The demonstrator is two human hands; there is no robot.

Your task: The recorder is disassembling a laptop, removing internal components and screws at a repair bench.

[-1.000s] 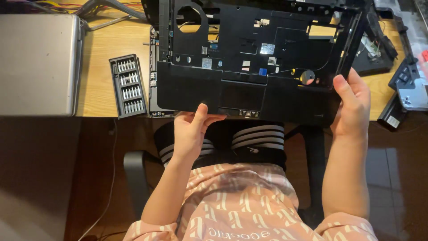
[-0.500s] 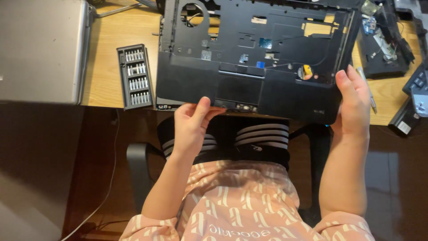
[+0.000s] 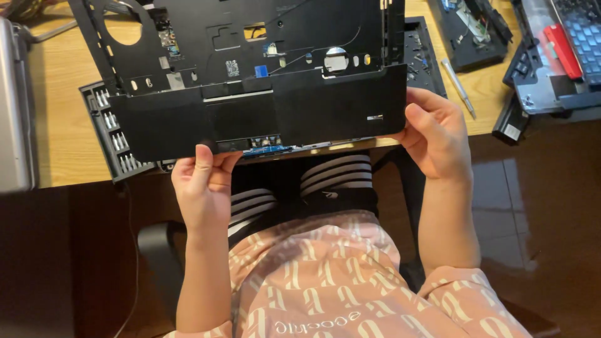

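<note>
My left hand (image 3: 201,184) is closed on the near edge of the black laptop cover (image 3: 263,81), thumb on the top face and the other fingers hidden under it, and my right hand (image 3: 435,134) is clamped on the right near corner of the same cover, fingers wrapped around the edge. The cover is lifted between both hands, above the near edge of the wooden desk (image 3: 56,144), with its far part tilted away from me and its inner side with small parts facing up. Just to the left of my left hand, partly under the cover, lies a dark tray of screwdriver bits (image 3: 113,134). Further left of it is a silver laptop (image 3: 14,106). To the right of my right hand, a thin screwdriver (image 3: 459,87) lies on the desk, and beyond it are other black parts (image 3: 551,69), one with a red piece.
</note>
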